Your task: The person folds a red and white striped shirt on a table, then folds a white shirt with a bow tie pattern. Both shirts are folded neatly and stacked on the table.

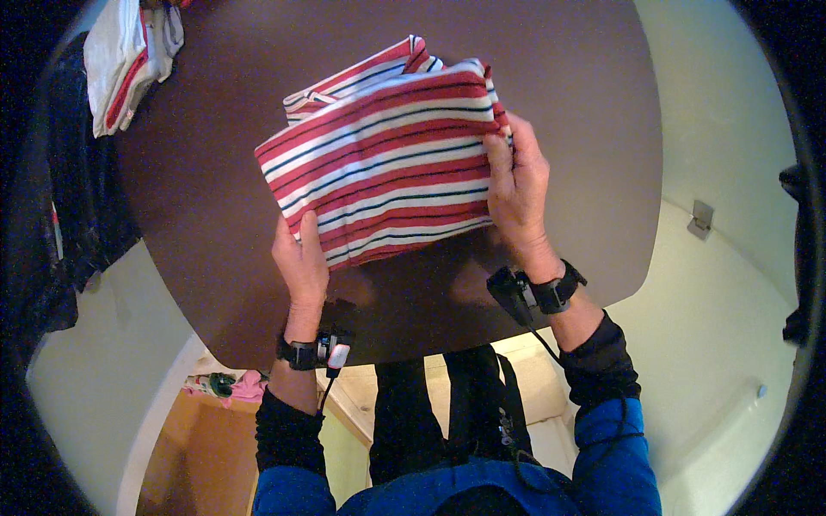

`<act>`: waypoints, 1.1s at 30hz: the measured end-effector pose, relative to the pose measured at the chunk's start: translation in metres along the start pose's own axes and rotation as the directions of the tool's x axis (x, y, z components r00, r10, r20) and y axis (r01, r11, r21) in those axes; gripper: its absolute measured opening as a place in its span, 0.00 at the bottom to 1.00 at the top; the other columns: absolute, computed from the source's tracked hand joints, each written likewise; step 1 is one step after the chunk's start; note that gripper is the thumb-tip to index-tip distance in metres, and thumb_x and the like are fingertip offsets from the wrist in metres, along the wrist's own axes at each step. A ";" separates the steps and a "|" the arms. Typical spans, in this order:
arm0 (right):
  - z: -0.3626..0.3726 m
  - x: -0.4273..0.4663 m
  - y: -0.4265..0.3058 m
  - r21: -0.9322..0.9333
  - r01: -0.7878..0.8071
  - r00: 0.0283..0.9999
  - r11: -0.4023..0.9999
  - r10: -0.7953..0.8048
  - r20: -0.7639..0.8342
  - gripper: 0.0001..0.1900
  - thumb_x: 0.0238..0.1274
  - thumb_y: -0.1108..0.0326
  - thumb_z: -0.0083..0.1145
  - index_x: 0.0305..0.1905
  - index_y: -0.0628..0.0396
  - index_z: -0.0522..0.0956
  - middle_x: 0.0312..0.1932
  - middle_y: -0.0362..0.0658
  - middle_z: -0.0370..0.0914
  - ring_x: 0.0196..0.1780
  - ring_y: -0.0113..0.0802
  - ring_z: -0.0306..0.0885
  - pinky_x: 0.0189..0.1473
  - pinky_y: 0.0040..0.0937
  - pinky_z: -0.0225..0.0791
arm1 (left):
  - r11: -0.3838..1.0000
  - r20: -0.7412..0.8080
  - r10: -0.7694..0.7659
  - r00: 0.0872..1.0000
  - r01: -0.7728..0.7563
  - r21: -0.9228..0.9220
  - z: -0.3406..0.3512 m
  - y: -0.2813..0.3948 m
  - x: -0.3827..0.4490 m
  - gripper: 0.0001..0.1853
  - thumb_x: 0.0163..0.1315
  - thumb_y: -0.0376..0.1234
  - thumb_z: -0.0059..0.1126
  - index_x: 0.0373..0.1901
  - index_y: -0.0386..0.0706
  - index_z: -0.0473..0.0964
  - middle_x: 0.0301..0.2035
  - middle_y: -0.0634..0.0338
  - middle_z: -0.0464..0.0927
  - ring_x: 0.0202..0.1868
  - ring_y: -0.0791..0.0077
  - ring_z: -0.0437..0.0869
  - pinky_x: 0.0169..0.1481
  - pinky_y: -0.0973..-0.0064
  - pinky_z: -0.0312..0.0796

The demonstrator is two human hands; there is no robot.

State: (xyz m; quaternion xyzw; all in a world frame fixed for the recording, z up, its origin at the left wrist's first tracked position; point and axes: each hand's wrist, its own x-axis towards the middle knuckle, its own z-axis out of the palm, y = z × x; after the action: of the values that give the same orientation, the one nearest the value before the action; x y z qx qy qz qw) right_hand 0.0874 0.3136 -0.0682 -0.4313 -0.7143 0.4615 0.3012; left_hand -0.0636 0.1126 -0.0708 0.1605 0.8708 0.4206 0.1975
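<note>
A folded striped cloth (387, 161), red and white with thin dark lines, is held over a dark brown table, tilted up to the right. My left hand (302, 258) grips its lower left corner, thumb on top. At the right edge my right hand (519, 174) holds the cloth, with the thumb on the front and the fingers behind. Another folded part of similar striped fabric shows behind the upper edge; whether it is a separate piece cannot be told. Both wrists wear black straps with small devices and cables.
The dark brown table (600, 213) has rounded corners. At its upper left lies a stack of white and red folded fabric (122, 71), beside a dark, shiny item (90, 174) along the left edge. A pink cloth (248, 387) shows below the table at lower left.
</note>
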 end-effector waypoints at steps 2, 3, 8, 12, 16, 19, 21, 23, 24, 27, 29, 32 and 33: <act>0.005 0.013 0.005 -0.020 0.014 1.000 1.000 -0.014 0.008 0.10 0.64 0.69 0.51 0.48 0.56 0.72 0.34 0.53 0.79 0.36 0.49 0.79 0.35 0.38 0.70 | 0.999 -0.009 0.020 1.000 -0.020 0.044 0.003 0.000 0.001 0.15 0.64 0.33 0.53 0.47 0.33 0.73 0.39 0.51 0.82 0.40 0.70 0.81 0.46 0.72 0.71; 0.009 0.020 0.008 -0.023 0.026 1.000 0.999 -0.026 0.008 0.09 0.64 0.69 0.51 0.48 0.56 0.72 0.34 0.53 0.79 0.37 0.50 0.79 0.35 0.39 0.70 | 0.999 -0.013 0.004 1.000 -0.004 0.049 0.004 0.000 0.001 0.15 0.64 0.33 0.53 0.47 0.33 0.73 0.39 0.51 0.82 0.40 0.69 0.82 0.46 0.72 0.71; 0.011 0.040 0.012 -0.409 0.092 0.992 0.908 -0.050 0.112 0.13 0.55 0.64 0.57 0.45 0.54 0.74 0.38 0.49 0.75 0.40 0.51 0.75 0.39 0.44 0.70 | 0.997 -0.013 -0.003 1.000 0.004 0.083 0.006 0.004 0.000 0.15 0.64 0.34 0.53 0.47 0.34 0.73 0.38 0.51 0.82 0.40 0.67 0.82 0.46 0.71 0.72; 0.010 0.045 0.001 -0.560 0.245 0.969 0.792 -0.226 0.104 0.16 0.53 0.60 0.60 0.46 0.55 0.74 0.40 0.47 0.73 0.43 0.47 0.73 0.41 0.42 0.69 | 0.999 0.041 -0.053 0.998 0.052 0.014 0.001 0.012 0.003 0.16 0.65 0.37 0.53 0.48 0.34 0.73 0.40 0.54 0.81 0.41 0.72 0.80 0.48 0.73 0.71; 0.010 0.037 -0.007 -0.527 -0.022 0.991 0.849 0.088 0.101 0.19 0.53 0.58 0.62 0.47 0.56 0.75 0.38 0.48 0.78 0.38 0.46 0.77 0.41 0.39 0.71 | 0.988 0.071 -0.062 0.996 0.051 0.146 -0.011 0.020 0.006 0.17 0.63 0.38 0.55 0.46 0.35 0.73 0.38 0.53 0.80 0.40 0.68 0.80 0.48 0.72 0.70; 0.007 0.025 -0.009 -0.426 -0.237 0.931 0.873 0.329 0.155 0.18 0.52 0.58 0.64 0.44 0.58 0.76 0.34 0.49 0.79 0.37 0.43 0.79 0.40 0.36 0.71 | 0.896 0.017 0.016 1.000 -0.022 0.443 -0.027 0.022 0.007 0.16 0.60 0.38 0.58 0.43 0.36 0.74 0.35 0.52 0.77 0.37 0.59 0.79 0.44 0.68 0.71; 0.004 0.014 -0.012 -0.323 -0.291 0.925 0.900 0.351 0.145 0.18 0.50 0.56 0.64 0.41 0.57 0.78 0.33 0.52 0.81 0.37 0.48 0.80 0.40 0.41 0.71 | 0.844 -0.009 0.116 0.993 -0.094 0.528 -0.036 0.022 0.008 0.16 0.58 0.38 0.60 0.41 0.37 0.74 0.34 0.52 0.75 0.35 0.56 0.78 0.41 0.67 0.71; 0.000 0.006 -0.018 -0.158 -0.403 0.870 0.901 0.431 0.239 0.18 0.50 0.58 0.64 0.43 0.57 0.78 0.35 0.50 0.81 0.37 0.42 0.80 0.42 0.38 0.71 | 0.846 -0.031 0.217 0.976 -0.172 0.505 -0.043 0.019 0.011 0.17 0.56 0.38 0.62 0.42 0.37 0.74 0.32 0.53 0.72 0.33 0.58 0.78 0.38 0.66 0.71; -0.001 0.002 -0.021 -0.106 -0.423 0.858 0.900 0.436 0.271 0.18 0.50 0.59 0.64 0.44 0.57 0.78 0.36 0.49 0.81 0.39 0.39 0.79 0.43 0.36 0.71 | 0.885 -0.002 0.164 0.986 -0.146 0.442 -0.046 0.017 0.011 0.18 0.55 0.39 0.63 0.42 0.36 0.74 0.33 0.52 0.74 0.33 0.59 0.78 0.38 0.66 0.71; -0.012 -0.014 -0.033 0.005 -0.536 0.783 0.844 0.495 0.377 0.20 0.52 0.62 0.63 0.50 0.59 0.77 0.42 0.43 0.81 0.44 0.28 0.76 0.48 0.30 0.70 | 0.943 0.055 -0.126 0.990 0.103 0.315 -0.052 0.012 0.012 0.20 0.51 0.39 0.66 0.39 0.35 0.75 0.29 0.50 0.78 0.30 0.62 0.79 0.39 0.67 0.71; -0.017 -0.023 -0.035 0.123 -0.622 0.739 0.774 0.527 0.419 0.19 0.54 0.63 0.62 0.50 0.58 0.77 0.42 0.38 0.80 0.42 0.25 0.75 0.48 0.29 0.70 | 0.939 0.118 -0.226 0.967 0.184 0.291 -0.056 0.010 0.011 0.21 0.50 0.40 0.67 0.39 0.33 0.76 0.30 0.48 0.80 0.32 0.61 0.81 0.40 0.66 0.72; -0.017 -0.027 -0.027 0.307 -0.742 0.660 0.596 0.572 0.487 0.19 0.57 0.66 0.59 0.53 0.59 0.74 0.45 0.41 0.79 0.44 0.28 0.76 0.48 0.31 0.71 | 0.911 0.291 -0.370 0.882 0.283 0.300 -0.059 0.007 0.013 0.23 0.50 0.41 0.67 0.40 0.31 0.76 0.37 0.44 0.82 0.40 0.57 0.83 0.45 0.66 0.73; -0.017 -0.029 -0.023 0.361 -0.805 0.593 0.471 0.611 0.525 0.20 0.57 0.66 0.59 0.54 0.60 0.73 0.46 0.42 0.79 0.45 0.29 0.76 0.49 0.32 0.71 | 0.924 0.355 -0.370 0.859 0.299 0.240 -0.059 0.007 0.010 0.24 0.50 0.42 0.66 0.42 0.32 0.76 0.37 0.45 0.82 0.41 0.56 0.83 0.47 0.66 0.73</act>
State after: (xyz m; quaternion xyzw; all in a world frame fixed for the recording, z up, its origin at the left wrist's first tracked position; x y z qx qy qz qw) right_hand 0.1066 0.2900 -0.0412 -0.4985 -0.3327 0.7974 0.0702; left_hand -0.0996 0.0821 -0.0339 0.1045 0.8614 0.2599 0.4236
